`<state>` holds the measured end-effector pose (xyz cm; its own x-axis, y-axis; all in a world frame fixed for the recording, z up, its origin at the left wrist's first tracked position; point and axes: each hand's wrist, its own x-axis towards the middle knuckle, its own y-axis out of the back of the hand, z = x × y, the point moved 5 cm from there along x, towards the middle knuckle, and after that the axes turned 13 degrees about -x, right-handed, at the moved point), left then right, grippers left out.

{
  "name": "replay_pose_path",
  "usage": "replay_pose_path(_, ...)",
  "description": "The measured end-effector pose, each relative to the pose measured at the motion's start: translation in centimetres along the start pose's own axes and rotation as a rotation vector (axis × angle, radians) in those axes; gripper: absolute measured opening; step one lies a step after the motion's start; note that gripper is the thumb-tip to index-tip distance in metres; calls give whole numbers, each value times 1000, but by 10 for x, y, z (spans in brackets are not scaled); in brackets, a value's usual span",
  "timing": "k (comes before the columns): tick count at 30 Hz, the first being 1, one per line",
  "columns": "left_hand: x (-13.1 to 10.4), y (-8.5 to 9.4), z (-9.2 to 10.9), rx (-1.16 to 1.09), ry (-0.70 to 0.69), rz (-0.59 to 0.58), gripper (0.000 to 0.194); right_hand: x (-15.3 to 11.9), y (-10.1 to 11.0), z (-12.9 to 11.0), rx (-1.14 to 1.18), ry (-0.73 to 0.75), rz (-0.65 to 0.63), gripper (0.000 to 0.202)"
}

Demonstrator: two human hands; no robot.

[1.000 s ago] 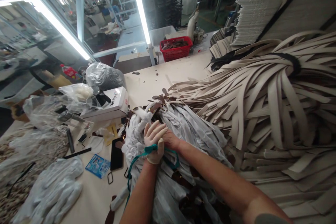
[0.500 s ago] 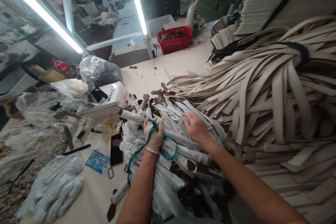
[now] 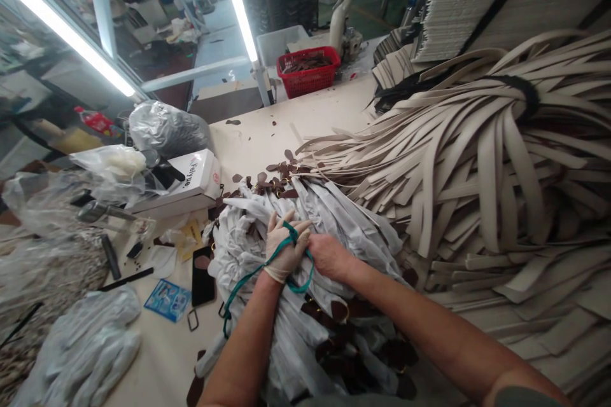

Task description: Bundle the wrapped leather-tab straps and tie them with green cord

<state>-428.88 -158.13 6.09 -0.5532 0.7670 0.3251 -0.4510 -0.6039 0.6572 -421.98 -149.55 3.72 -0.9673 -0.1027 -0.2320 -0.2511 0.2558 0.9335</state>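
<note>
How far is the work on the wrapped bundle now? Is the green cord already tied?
Done: the white-wrapped straps lie gathered in one bundle, with the green cord looped around them. In hand: the gloved left hand grips the cord on top, and the bare right hand meets it there. Left: no finished knot shows, and one cord end hangs loose toward the table.

To my right the heap of beige straps [image 3: 477, 165] walls off the counter [image 3: 315, 124]. On the left, a white box [image 3: 186, 181], plastic bags [image 3: 114, 168] and a phone [image 3: 203, 267] crowd the edge. The far middle of the counter lies bare up to the red basket [image 3: 308, 73].
</note>
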Motion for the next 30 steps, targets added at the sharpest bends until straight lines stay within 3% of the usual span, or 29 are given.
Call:
replay_pose_path(3,1,-5,-11,38,144,49,22,-15,13,22,-24,-47,198,27)
replay_pose_path(6,-1,-8,-18,29,181,110,22,-38,23,65,-158,-437,450,42)
replay_pose_path(8,-2,-8,-21,19,183,137,23,-48,19,89,-238,-661,401,60)
replay_pose_path(11,-2,-8,-22,-4,185,152,23,-46,9,108,-234,-774,188,67)
replay_pose_path(14,-2,-7,-22,-25,185,163,22,-40,13,115,-193,-794,73,38)
replay_pose_path(16,-2,-7,-22,-38,186,173,22,-41,24,118,-162,-799,92,26)
replay_pose_path(18,-2,-8,-22,-44,187,177,22,-46,38,122,-18,-773,198,27)
replay_pose_path(21,-2,-9,-23,-46,177,196,20,-52,53,126,445,-648,286,31)
replay_pose_path(25,-1,-11,-24,-42,148,222,21,-53,81,126,941,-573,235,41)
replay_pose_path(30,-1,-10,-21,-42,127,260,19,-51,152,115,1163,-440,171,51)
